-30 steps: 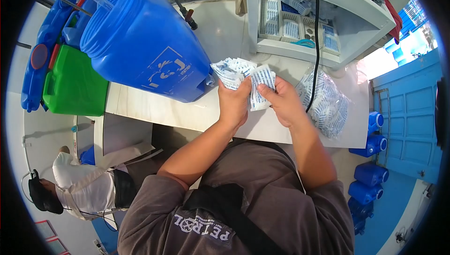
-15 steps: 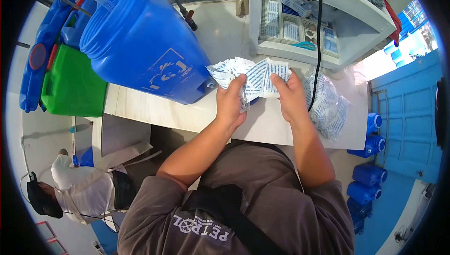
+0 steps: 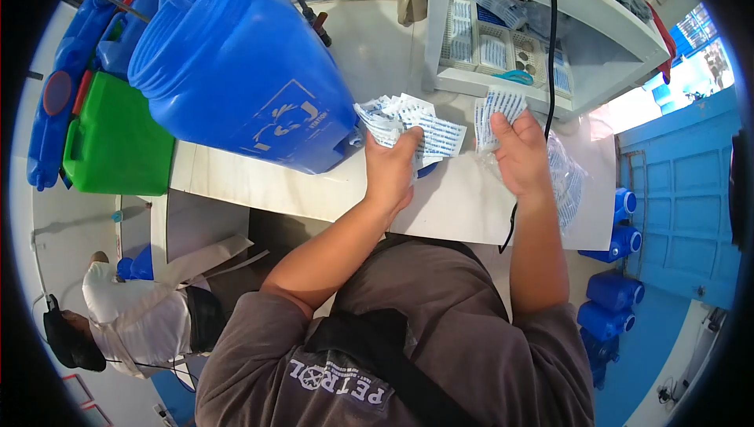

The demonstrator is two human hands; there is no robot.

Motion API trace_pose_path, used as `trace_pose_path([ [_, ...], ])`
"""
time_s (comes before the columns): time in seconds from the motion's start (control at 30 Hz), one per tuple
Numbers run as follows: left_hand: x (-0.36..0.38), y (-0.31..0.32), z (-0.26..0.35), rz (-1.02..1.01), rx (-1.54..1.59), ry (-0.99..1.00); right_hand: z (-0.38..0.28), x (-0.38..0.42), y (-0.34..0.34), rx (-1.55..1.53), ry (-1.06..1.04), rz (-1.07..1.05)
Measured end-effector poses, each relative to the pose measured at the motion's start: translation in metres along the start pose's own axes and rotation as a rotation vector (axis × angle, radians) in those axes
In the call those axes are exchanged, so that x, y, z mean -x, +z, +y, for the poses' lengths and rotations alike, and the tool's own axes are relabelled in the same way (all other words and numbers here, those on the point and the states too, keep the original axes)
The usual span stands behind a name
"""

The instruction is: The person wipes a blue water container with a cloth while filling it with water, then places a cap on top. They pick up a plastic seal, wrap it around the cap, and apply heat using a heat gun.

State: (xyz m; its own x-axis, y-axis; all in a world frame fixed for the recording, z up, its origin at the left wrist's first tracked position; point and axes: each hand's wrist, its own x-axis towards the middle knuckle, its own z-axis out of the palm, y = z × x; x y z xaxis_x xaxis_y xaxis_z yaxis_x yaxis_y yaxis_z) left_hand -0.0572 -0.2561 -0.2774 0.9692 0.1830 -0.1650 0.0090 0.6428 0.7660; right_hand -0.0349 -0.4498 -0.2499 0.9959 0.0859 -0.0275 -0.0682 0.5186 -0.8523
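Now, by the look of it, splitting printed packets (image 3: pixel 440 135) between two hands. Clasping a thick, fanned wad (image 3: pixel 385 119) in the left hand (image 3: pixel 389 172), thumb on top, just beside the big blue jug (image 3: pixel 251 73). Pinching a smaller bunch (image 3: pixel 491 105) between thumb and fingers of the right hand (image 3: pixel 525 164), well apart from the wad, above the tabletop (image 3: pixel 314 195). Partly hidden behind that hand, a clear bag (image 3: pixel 569 179) of packets. Close by too, a black cord (image 3: pixel 552 42); farther back, a white shelf (image 3: pixel 471 81) with baskets (image 3: pixel 493 48) inside.

Calls, most likely, for a firm left grip to stop loose edges slipping, plus a light right pinch, steered clear of the cord.

Compared with the earlier frame, quite a change: no more packets stretched from hand to hand, but an open gap instead. Off towards the bag with the right hand; little change on the left side. Lower down now, too, with the cord's visible end.
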Motion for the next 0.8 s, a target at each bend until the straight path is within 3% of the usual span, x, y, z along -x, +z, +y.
trace_pose_path([
  [0.1,0.001,0.001,-0.001,-0.063,-0.064,0.022,-0.021,-0.001,0.003,0.542,0.06,-0.26],
  [0.13,0.002,0.001,-0.001,-0.091,-0.077,0.023,-0.02,-0.001,0.006,0.542,0.057,-0.254],
  [0.2,0.003,0.003,-0.002,-0.088,-0.057,0.004,-0.018,-0.002,0.014,1.127,0.048,-0.333],
  [0.23,0.002,0.004,-0.002,-0.075,-0.036,-0.011,-0.008,0.0,0.013,1.134,-0.046,-0.212],
  [0.37,0.0,-0.001,-0.004,-0.062,0.025,0.002,0.008,0.002,0.002,1.118,-0.065,-0.103],
  [0.47,-0.002,-0.006,-0.004,0.011,0.014,-0.067,0.024,-0.006,-0.016,0.879,-0.03,0.003],
  [0.57,0.0,-0.014,-0.005,0.01,0.006,-0.064,0.015,-0.021,-0.024,0.913,-0.213,0.149],
  [0.67,0.006,-0.018,-0.002,-0.009,0.024,-0.106,-0.01,-0.058,-0.016,0.855,-0.14,0.313],
  [0.8,0.016,-0.019,-0.001,-0.012,0.028,-0.132,-0.01,-0.148,-0.037,0.984,-0.31,0.579],
])
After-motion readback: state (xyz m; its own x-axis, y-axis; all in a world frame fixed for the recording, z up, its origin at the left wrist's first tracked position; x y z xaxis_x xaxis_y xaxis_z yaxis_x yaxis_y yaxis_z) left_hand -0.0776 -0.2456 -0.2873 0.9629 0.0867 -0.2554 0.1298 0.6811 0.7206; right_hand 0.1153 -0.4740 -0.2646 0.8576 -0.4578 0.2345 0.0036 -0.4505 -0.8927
